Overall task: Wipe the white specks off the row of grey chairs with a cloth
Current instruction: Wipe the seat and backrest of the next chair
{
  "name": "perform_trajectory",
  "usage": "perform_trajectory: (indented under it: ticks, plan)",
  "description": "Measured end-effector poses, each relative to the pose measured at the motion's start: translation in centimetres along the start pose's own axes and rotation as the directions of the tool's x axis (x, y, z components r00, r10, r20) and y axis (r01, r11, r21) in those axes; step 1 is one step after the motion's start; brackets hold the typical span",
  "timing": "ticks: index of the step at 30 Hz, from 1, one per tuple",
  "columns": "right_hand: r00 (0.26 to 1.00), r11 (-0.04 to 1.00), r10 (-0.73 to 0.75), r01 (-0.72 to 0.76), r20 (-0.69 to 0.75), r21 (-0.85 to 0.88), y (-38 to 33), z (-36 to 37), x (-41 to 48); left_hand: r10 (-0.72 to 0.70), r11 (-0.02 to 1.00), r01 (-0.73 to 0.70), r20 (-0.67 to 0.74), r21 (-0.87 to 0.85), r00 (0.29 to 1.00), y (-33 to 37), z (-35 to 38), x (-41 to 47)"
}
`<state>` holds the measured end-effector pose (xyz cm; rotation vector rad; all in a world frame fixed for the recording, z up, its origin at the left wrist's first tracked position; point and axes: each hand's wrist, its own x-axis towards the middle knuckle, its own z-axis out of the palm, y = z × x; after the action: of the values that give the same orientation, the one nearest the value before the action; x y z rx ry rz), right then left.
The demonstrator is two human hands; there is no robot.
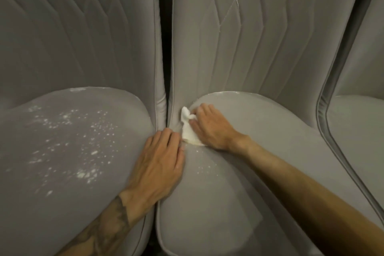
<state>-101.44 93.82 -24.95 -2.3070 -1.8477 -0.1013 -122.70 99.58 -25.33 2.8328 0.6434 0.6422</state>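
A seating area, perhaps a showroom or hall: padded grey chairs (239, 48) with quilted backs stand side by side, filling the frame from left to right edge.

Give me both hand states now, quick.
Left hand: open, flat on the seat edge, holding nothing.
Right hand: closed on the white cloth.

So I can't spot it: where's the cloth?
Head view, centre: the white cloth is under the right hand, on the middle seat's left rear edge.
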Motion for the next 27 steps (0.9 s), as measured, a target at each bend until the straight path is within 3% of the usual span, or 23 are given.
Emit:
perform_trajectory:
  ticks: [4,6,10,12,16,17,20,22,27]
  plan:
    - [0.968,0.961,0.249,-0.241,0.039,-0.138,1.8,-0.5,2.9,-0.014,0.997,0.012,0.025,0.071,1.000,-2.5,-1.4,-1.0]
    - [0.985,0.984,0.171,-0.172,-0.017,-0.056,-0.6,0.2,1.7,-0.050,0.996,0.048,0.019,0.069,0.999,-3.4,-1.6,-1.1]
    - [0.987,0.983,-0.151,0.155,-0.046,0.099,-5.3,0.6,-4.6,-0.086,0.991,0.084,0.014,0.103,0.996,-3.6,-1.5,-1.1]
    - [0.990,0.986,-0.140,0.142,-0.027,0.082,-4.0,-0.1,-4.3,-0.084,0.987,0.080,0.026,0.139,0.996,-3.3,-1.5,-1.3]
    - [0.987,0.985,0.159,-0.159,-0.012,-0.071,-1.3,-1.1,-1.2,-0.090,0.980,0.081,0.042,0.182,0.995,-3.0,-1.5,-1.5]
    - [0.988,0.985,0.152,-0.153,-0.021,-0.079,-2.2,-0.8,-1.4,-0.093,0.978,0.083,0.044,0.190,0.995,-3.0,-1.5,-1.4]
    - [0.995,0.994,-0.094,0.096,-0.032,0.049,-6.7,0.1,-5.9,-0.096,0.977,0.086,0.042,0.197,0.994,-3.0,-1.4,-1.5]
    - [0.989,0.984,-0.144,0.145,-0.015,0.103,-6.6,-0.5,-8.0,-0.092,0.977,0.082,0.043,0.197,0.995,-3.1,-1.4,-1.6]
    - [0.976,0.973,0.219,-0.219,-0.005,-0.073,-1.4,-1.9,-4.6,-0.090,0.970,0.078,0.043,0.229,0.995,-2.8,-1.6,-1.6]
